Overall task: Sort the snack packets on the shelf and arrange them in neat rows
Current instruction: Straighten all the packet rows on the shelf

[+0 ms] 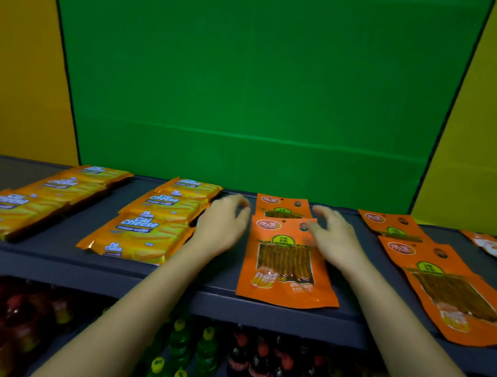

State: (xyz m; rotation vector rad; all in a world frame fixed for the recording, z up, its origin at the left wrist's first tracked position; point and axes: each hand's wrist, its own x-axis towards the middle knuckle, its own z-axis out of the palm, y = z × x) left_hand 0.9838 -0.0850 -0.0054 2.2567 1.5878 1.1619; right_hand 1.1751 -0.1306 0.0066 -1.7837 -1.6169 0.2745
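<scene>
Flanking the orange stick packet [287,263], lying lengthwise front-to-back, left hand [221,227] and right hand [335,239] are apart, relaxed and empty, the right over its far corner.

Glossy plastic-film snack packets [288,263] on a matt dark shelf [49,262].

Both arms reach forward, left hand [221,227] and right hand [335,237] loosely spread.
</scene>
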